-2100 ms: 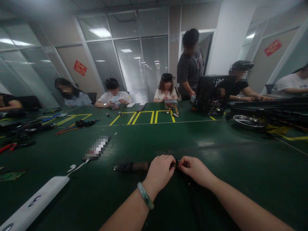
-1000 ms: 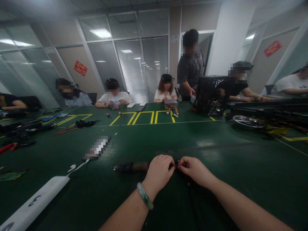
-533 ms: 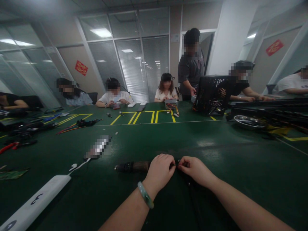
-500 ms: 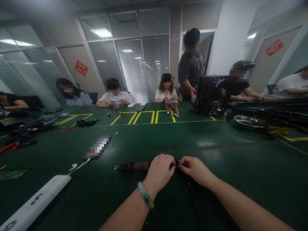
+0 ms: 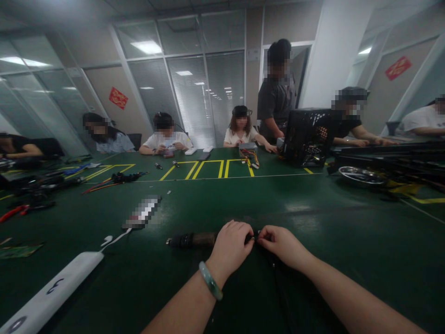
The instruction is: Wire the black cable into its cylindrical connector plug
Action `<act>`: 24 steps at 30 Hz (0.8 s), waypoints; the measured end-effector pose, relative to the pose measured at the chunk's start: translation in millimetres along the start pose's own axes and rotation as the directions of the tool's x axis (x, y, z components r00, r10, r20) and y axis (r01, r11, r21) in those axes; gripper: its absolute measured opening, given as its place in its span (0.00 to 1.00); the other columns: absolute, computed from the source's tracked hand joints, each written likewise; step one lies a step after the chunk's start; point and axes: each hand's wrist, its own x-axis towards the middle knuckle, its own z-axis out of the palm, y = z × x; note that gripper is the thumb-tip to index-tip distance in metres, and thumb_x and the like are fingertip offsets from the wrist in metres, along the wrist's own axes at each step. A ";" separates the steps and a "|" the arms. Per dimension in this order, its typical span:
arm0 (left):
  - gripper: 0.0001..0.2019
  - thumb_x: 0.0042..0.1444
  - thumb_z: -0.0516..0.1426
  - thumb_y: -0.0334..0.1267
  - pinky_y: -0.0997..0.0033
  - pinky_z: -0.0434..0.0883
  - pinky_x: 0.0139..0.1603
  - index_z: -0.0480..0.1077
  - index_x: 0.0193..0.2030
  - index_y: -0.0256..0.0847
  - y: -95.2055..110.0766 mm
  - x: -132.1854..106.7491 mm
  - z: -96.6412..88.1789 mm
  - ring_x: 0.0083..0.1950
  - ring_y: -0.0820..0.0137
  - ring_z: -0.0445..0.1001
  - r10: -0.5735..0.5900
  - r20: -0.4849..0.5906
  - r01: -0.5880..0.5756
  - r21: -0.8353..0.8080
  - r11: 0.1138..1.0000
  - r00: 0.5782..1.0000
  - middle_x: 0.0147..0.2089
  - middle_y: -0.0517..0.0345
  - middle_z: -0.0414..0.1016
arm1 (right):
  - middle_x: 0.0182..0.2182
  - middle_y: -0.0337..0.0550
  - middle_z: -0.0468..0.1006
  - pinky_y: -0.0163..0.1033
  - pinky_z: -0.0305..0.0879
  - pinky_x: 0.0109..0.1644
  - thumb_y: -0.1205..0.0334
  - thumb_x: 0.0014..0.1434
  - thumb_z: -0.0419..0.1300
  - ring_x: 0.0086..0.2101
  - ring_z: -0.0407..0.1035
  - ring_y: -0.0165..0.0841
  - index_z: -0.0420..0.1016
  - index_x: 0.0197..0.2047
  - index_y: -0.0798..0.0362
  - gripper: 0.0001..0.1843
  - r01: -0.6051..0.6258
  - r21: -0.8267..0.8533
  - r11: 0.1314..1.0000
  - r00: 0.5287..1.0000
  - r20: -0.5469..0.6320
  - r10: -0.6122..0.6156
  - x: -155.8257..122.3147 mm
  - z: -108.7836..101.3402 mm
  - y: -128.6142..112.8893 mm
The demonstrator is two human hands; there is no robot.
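Observation:
A dark cylindrical tool (image 5: 193, 240) lies on the green table (image 5: 243, 195) in front of me, its tip pointing left. My left hand (image 5: 231, 246), with a pale green bangle on the wrist, is curled over the tool's right end. My right hand (image 5: 281, 243) pinches a small dark part at that same end, fingertips almost touching those of the left. What exactly sits between the fingertips is too small and dark to make out.
A white power strip (image 5: 52, 292) with a cable lies at the near left, a blurred flat item (image 5: 142, 212) beyond it. Cables and tools (image 5: 114, 178) are scattered at the left. A black computer case (image 5: 308, 137) and dark equipment (image 5: 389, 162) stand at the right. Several people sit round the table; one stands.
My hands stay together at the tool's right end, barely shifting. The standing person at the far side has lowered a hand to the table beside the black case.

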 end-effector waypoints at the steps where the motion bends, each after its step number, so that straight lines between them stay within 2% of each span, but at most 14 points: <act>1: 0.05 0.55 0.59 0.34 0.57 0.60 0.57 0.68 0.39 0.43 0.1 0.0 -0.1 0.47 0.64 0.70 -0.006 0.003 0.006 0.000 1.000 1.000 0.43 0.59 0.73 | 0.29 0.37 0.78 0.31 0.60 0.31 0.61 0.58 0.58 0.29 0.71 0.30 0.75 0.34 0.52 0.06 0.005 0.002 1.000 1.000 0.000 -0.005 0.2 0.1 0.3; 6: 0.03 0.56 0.58 0.33 0.60 0.63 0.54 0.68 0.38 0.42 0.8 0.3 -0.4 0.47 0.65 0.70 -0.010 0.019 0.010 0.016 1.000 1.000 0.43 0.58 0.73 | 0.29 0.38 0.79 0.32 0.61 0.31 0.61 0.58 0.58 0.29 0.71 0.31 0.75 0.34 0.52 0.06 -0.012 -0.008 1.000 1.000 0.012 0.012 1.0 0.7 0.6; 13: 0.04 0.55 0.58 0.35 0.59 0.64 0.53 0.69 0.39 0.42 0.6 -0.3 -1.3 0.47 0.64 0.70 -0.012 0.011 0.012 -0.003 1.000 1.000 0.43 0.57 0.73 | 0.29 0.37 0.79 0.31 0.60 0.30 0.60 0.59 0.58 0.29 0.71 0.31 0.74 0.35 0.52 0.06 -0.004 0.000 1.000 1.000 0.010 0.004 -0.7 0.2 0.2; 19: 0.04 0.56 0.57 0.31 0.60 0.63 0.54 0.69 0.38 0.42 0.5 0.3 1.0 0.47 0.65 0.70 0.012 0.023 -0.012 0.008 1.000 1.000 0.44 0.58 0.73 | 0.29 0.37 0.78 0.31 0.60 0.31 0.60 0.59 0.58 0.29 0.71 0.31 0.74 0.34 0.52 0.06 0.023 -0.016 1.000 1.000 -0.006 -0.023 0.4 0.8 1.6; 24: 0.05 0.55 0.59 0.35 0.58 0.62 0.55 0.69 0.39 0.42 0.7 0.3 -0.8 0.46 0.64 0.70 -0.019 0.005 0.019 0.004 1.000 1.000 0.42 0.58 0.73 | 0.29 0.38 0.78 0.32 0.61 0.31 0.60 0.58 0.58 0.29 0.71 0.31 0.75 0.34 0.52 0.07 0.005 -0.005 1.000 1.000 0.003 -0.005 0.2 0.2 0.0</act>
